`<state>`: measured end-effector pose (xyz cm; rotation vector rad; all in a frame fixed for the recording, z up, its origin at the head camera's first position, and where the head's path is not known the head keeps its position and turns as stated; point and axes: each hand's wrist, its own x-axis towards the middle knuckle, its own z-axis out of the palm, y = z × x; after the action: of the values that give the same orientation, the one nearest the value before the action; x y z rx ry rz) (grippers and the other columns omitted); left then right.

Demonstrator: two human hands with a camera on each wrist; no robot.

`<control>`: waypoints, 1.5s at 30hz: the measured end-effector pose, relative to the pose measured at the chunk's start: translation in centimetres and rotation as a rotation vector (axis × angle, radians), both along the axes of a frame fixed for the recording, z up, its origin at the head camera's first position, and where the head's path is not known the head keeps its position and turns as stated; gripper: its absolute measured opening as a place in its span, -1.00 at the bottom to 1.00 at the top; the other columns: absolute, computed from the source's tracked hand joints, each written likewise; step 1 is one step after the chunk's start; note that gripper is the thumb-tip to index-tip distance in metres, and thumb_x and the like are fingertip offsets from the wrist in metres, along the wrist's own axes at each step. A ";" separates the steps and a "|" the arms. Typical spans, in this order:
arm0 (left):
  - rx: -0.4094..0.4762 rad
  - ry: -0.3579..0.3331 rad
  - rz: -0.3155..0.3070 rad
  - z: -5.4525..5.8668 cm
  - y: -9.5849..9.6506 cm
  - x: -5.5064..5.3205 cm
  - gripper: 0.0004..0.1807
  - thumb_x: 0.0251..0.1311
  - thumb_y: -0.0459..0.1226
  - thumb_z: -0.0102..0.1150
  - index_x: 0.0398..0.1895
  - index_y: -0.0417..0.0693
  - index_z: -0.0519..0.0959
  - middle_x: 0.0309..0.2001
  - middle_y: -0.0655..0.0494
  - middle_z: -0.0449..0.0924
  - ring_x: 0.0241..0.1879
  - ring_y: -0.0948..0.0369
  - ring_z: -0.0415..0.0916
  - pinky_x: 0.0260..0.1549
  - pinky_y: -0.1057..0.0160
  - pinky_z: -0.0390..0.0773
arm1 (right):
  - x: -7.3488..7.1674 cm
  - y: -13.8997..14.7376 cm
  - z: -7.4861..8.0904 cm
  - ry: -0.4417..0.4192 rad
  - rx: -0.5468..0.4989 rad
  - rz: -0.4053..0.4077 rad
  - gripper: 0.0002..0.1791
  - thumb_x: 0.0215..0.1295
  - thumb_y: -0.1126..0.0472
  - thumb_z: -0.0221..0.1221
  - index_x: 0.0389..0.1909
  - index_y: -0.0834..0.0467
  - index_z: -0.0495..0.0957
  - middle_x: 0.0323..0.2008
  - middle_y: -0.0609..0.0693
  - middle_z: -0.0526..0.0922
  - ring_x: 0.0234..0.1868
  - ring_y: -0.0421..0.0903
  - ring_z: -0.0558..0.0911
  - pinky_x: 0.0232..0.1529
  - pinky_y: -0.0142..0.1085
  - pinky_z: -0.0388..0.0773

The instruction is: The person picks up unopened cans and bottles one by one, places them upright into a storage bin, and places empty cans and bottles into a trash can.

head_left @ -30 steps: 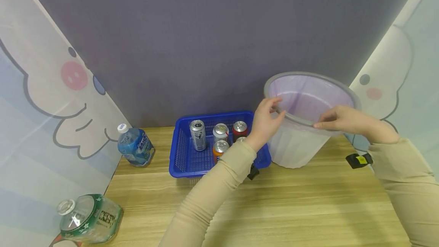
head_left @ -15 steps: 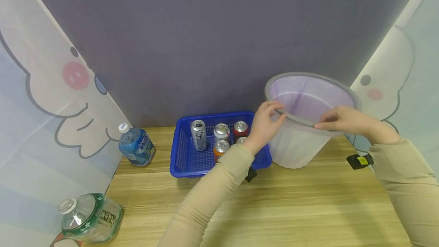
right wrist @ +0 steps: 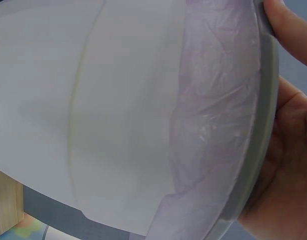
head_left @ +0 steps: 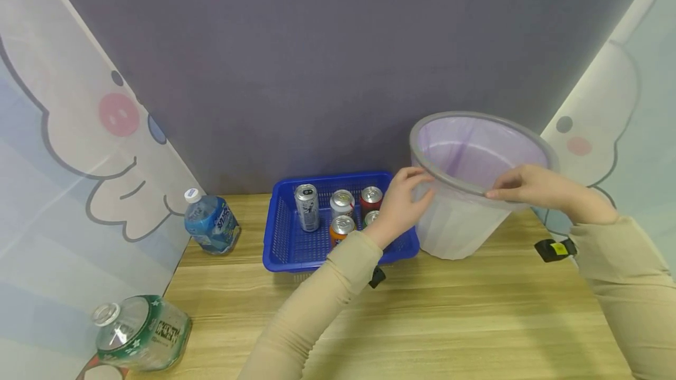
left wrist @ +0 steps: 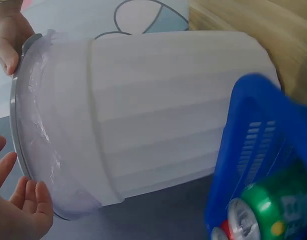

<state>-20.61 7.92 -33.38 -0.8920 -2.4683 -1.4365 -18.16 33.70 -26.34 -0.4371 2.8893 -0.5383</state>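
A white trash bin (head_left: 449, 227) stands at the right, lined with a thin purple bag (head_left: 462, 154) that folds over outside under its grey rim ring (head_left: 477, 188). My right hand (head_left: 533, 187) pinches the ring at the front right, thumb outside and fingers reaching inside. My left hand (head_left: 404, 201) is just off the ring's front left, fingers loosely bent and holding nothing. In the left wrist view its fingertips (left wrist: 31, 192) are right at the rim. The right wrist view shows the crinkled bag edge (right wrist: 213, 110) beneath the ring.
Left of the bin, a blue basket (head_left: 270, 233) holds several drink cans, among them a silver can (head_left: 307, 210) and an orange can (head_left: 342, 228). Further left are a blue-labelled bottle (head_left: 211, 224) and a clear bottle with a green band (head_left: 145, 333). A grey wall (head_left: 296, 75) rises behind.
My left hand has let go of the rim ring and drawn back slightly left and down. My right hand has kept its hold at the same spot.
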 end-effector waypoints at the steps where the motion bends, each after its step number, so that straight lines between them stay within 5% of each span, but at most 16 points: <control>1: 0.017 -0.025 -0.004 -0.3 -0.4 0.2 -0.69 0.30 -0.22 0.11 0.06 -0.11 0.57 0.21 0.02 0.39 0.20 0.11 0.37 0.13 0.35 0.44 | 0.0 0.0 0.0 -0.005 -0.003 -0.001 -0.76 0.29 0.02 0.15 -0.50 0.03 0.62 -0.49 -0.13 0.60 -0.44 -0.26 0.44 -0.37 -0.35 0.38; 6: 0.111 -0.108 -0.006 -1.4 -2.3 1.0 -0.70 0.30 -0.23 0.10 0.05 -0.13 0.57 0.21 0.04 0.38 0.17 0.10 0.39 0.09 0.31 0.47 | 0.0 0.0 -0.2 -0.007 -0.014 0.009 -0.77 0.30 0.04 0.15 -0.50 0.03 0.62 -0.54 -0.14 0.56 -0.47 -0.28 0.42 -0.40 -0.38 0.35; 23: 0.287 -0.141 0.014 -5.2 -7.1 2.3 -0.78 0.32 -0.35 0.04 -0.04 -0.24 0.56 0.17 -0.11 0.39 0.22 0.00 0.33 0.11 0.00 0.47 | 0.0 0.2 -0.2 0.007 -0.014 0.005 -0.79 0.30 0.05 0.14 -0.47 0.02 0.63 -0.48 -0.15 0.62 -0.43 -0.30 0.47 -0.35 -0.33 0.41; 36: 0.371 -0.070 0.205 -5.9 -14.2 3.9 -0.83 0.28 -0.41 0.08 -0.12 -0.32 0.56 0.10 -0.25 0.43 0.13 -0.05 0.39 0.04 0.03 0.51 | 0.1 0.3 -0.1 0.017 -0.017 0.008 -0.80 0.30 0.06 0.15 -0.48 0.01 0.63 -0.44 -0.15 0.64 -0.42 -0.32 0.48 -0.34 -0.34 0.42; 45: 0.488 0.050 0.386 -7.3 -19.2 4.5 -0.86 0.24 -0.54 0.02 -0.18 -0.47 0.52 -0.05 -0.35 0.49 -0.03 0.46 0.43 -0.11 0.50 0.47 | 0.1 0.2 -0.1 0.014 -0.014 0.009 -0.80 0.30 0.05 0.14 -0.46 0.00 0.63 -0.41 -0.14 0.66 -0.38 -0.32 0.51 -0.30 -0.30 0.45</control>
<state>-16.08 -11.31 -40.63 -0.3282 -1.9641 -1.7162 -18.06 33.89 -26.39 -0.4571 2.8970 -0.5563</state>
